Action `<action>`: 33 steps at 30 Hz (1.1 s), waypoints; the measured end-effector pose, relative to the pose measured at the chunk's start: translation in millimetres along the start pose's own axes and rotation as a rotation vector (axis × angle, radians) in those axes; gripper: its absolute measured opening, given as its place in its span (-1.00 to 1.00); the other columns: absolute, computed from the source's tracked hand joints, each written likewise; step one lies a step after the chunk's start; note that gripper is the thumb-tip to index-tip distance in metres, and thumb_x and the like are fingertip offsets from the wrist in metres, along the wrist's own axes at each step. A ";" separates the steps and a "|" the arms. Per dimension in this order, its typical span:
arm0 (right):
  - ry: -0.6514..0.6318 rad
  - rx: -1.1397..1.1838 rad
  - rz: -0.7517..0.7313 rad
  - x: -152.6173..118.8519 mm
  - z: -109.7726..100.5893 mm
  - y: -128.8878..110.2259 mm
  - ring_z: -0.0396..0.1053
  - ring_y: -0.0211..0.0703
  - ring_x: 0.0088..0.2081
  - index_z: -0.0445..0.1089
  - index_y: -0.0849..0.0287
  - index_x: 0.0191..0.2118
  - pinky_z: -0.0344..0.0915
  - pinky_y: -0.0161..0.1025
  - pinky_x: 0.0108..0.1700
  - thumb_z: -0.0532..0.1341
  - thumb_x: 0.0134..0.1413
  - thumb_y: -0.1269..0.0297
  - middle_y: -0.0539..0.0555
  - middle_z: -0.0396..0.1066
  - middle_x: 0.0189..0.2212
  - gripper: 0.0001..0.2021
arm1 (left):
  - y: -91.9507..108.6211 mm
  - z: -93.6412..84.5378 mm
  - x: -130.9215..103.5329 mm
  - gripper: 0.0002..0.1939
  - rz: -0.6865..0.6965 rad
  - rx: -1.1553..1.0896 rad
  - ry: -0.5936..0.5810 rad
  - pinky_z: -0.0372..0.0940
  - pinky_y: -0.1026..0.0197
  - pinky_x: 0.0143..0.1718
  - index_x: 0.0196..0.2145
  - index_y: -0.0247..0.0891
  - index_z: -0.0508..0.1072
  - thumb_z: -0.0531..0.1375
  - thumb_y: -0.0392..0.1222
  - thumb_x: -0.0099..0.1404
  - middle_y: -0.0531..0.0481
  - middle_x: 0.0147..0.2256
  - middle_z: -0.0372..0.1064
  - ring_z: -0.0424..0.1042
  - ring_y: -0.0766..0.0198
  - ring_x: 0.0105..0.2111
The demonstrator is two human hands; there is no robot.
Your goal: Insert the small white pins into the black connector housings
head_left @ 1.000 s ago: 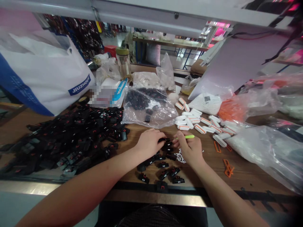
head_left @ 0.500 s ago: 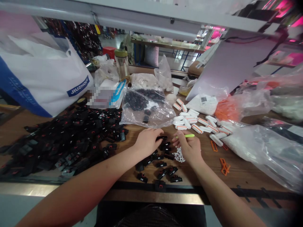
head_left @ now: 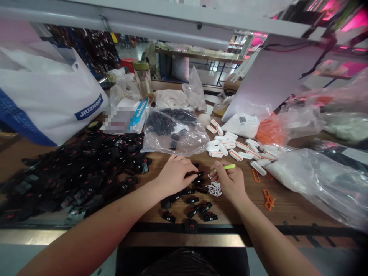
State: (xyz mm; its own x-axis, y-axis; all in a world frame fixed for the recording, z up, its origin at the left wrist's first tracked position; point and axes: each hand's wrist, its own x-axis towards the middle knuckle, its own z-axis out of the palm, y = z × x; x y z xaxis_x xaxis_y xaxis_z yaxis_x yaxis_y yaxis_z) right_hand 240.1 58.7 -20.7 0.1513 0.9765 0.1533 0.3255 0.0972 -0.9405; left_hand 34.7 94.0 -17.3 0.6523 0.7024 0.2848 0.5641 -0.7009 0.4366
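My left hand [head_left: 176,175] reaches over the middle of the table, with thumb and fingertips closed on a small black plastic connector [head_left: 200,174]. Much of that connector is hidden by the fingers. In my right hand [head_left: 230,179] is a thin tool with a yellow-green handle [head_left: 227,167], held like a pen and pointing left toward the connector. Its tip is too fine to make out. Just below the right fingers lies a small heap of white plastic pieces [head_left: 214,189]. Several black connectors with white bits in their faces, such as one connector [head_left: 211,217], lie below the hands.
A wide pile of black connectors [head_left: 94,157] covers the left. Behind my hands lies a clear bag of black parts [head_left: 175,130]. White pieces with orange strips [head_left: 230,143], orange frames [head_left: 268,200] and a large plastic bag [head_left: 313,180] are on the right. A bottle [head_left: 143,80] stands behind.
The view has shifted slightly, so most things sit a little further left. My left fingers have stretched and lowered at the connector. The tool stays in my right hand.
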 end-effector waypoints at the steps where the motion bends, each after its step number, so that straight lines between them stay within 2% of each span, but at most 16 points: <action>1: 0.003 -0.001 -0.002 0.0 -0.2 0.0 0.39 -0.26 -0.64 0.45 0.22 -0.45 0.27 -0.36 -0.59 0.20 0.20 0.00 0.02 0.44 -0.64 -0.63 | 0.2 1.0 0.0 -0.87 0.003 -0.004 0.004 0.17 -0.02 -0.04 -0.16 -0.13 0.55 0.24 -0.14 0.37 0.05 -0.24 0.53 0.38 0.10 -0.14; 11: 0.001 0.001 -0.002 1.3 -0.2 1.6 0.38 -0.26 -0.64 0.44 0.21 -0.45 0.27 -0.37 -0.58 0.23 0.18 0.01 0.00 0.43 -0.63 -0.65 | 0.6 5.0 2.4 -0.85 0.002 -0.006 -0.010 0.18 -0.01 -0.05 -0.14 -0.16 0.55 0.19 -0.17 0.40 0.03 -0.24 0.54 0.40 0.11 -0.15; 18: 0.067 -0.017 0.002 2.6 -3.1 -0.3 0.38 -0.24 -0.65 0.44 0.22 -0.45 0.27 -0.35 -0.59 0.23 0.17 -0.03 0.02 0.42 -0.66 -0.61 | 3.2 6.0 3.0 -0.84 -0.001 0.009 -0.026 0.19 -0.01 -0.03 -0.11 -0.16 0.54 0.19 -0.19 0.40 0.02 -0.22 0.54 0.41 0.10 -0.13; 24: 0.046 0.006 0.027 3.5 -2.3 0.3 0.38 -0.24 -0.64 0.44 0.22 -0.45 0.30 -0.35 -0.59 0.24 0.15 -0.05 0.03 0.43 -0.65 -0.60 | 0.5 7.9 4.2 -0.82 -0.012 0.009 -0.046 0.19 -0.02 -0.02 -0.08 -0.15 0.53 0.21 -0.21 0.39 0.00 -0.17 0.55 0.41 0.09 -0.11; 33: 0.032 0.010 -0.013 0.4 1.2 -0.5 0.37 -0.26 -0.64 0.44 0.22 -0.45 0.29 -0.36 -0.57 0.23 0.18 -0.01 0.01 0.42 -0.63 -0.63 | -1.7 7.3 4.7 -0.85 -0.016 0.015 -0.043 0.18 -0.01 -0.02 -0.12 -0.15 0.55 0.24 -0.21 0.36 0.03 -0.23 0.56 0.42 0.11 -0.15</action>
State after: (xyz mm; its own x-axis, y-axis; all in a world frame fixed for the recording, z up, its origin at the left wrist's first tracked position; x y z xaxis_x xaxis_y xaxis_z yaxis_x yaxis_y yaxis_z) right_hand 238.9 59.2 -20.5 0.1769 0.9686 0.1749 0.3186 0.1118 -0.9413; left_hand 40.5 97.6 -23.0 0.6644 0.7074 0.2409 0.5815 -0.6919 0.4280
